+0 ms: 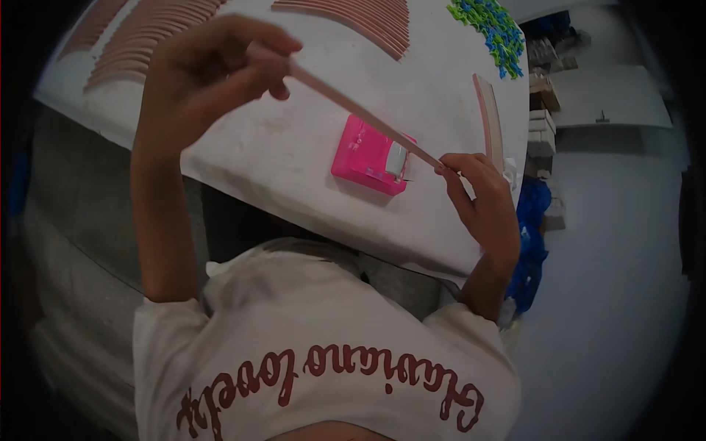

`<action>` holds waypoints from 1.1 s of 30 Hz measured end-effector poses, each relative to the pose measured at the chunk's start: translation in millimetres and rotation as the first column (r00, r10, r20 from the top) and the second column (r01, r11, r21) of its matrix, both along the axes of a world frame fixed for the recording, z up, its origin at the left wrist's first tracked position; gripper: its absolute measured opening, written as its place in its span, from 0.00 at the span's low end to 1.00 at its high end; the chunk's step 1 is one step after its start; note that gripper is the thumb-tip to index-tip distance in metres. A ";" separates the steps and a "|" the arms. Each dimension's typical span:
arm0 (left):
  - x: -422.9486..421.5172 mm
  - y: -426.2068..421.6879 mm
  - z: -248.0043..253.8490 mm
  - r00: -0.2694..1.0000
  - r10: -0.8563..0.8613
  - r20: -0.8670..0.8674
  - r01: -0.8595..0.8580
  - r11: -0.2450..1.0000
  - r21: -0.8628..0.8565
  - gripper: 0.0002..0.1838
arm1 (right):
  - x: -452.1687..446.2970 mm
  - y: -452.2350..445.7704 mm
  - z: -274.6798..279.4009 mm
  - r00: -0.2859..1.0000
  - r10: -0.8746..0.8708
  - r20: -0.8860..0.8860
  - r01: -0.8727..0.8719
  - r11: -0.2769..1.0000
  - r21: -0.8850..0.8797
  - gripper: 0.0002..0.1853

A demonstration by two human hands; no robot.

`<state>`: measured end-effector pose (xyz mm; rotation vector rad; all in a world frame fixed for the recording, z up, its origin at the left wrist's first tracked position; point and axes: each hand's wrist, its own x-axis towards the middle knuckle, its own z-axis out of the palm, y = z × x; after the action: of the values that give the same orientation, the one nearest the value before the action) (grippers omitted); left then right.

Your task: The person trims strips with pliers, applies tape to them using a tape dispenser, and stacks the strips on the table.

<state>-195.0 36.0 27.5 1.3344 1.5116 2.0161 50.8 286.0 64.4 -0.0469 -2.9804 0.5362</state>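
Observation:
A long thin pink strip (368, 117) stretches slantwise between my hands, above the table. My left hand (213, 81) pinches its upper end between thumb and fingers. The lower end is gripped in the fingertips of my right hand (482, 202). Under the strip, a bright pink block-shaped holder (357, 158) with a pale round part, resembling a tape dispenser, sits on the white table. Beyond my right hand lies a pink and whitish curved strip (489, 117), close to the table's right edge.
Rows of pink strips (140, 44) lie at the far left, with another row (360, 18) at the far middle. Small green and blue pieces (493, 33) are heaped at the far right corner. Blue plastic (531, 242) and boxes (542, 132) stand beyond the white table (272, 158).

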 end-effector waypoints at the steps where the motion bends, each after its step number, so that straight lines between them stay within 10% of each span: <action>1: -5.8 6.7 4.3 0.994 0.018 -0.107 -0.015 0.999 0.029 0.08 | -3.3 -0.5 -6.7 0.998 -0.009 -0.064 0.013 0.998 0.068 0.09; 33: -13.2 5.9 -65.4 0.951 0.159 -0.264 -0.223 0.947 -0.233 0.06 | -37.3 17.5 -71.9 0.970 0.111 -0.215 -0.127 0.990 -0.062 0.27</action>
<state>-208.2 41.9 -37.9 1.4090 2.0098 1.7270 13.5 303.5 -7.5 0.1726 -2.7679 0.6244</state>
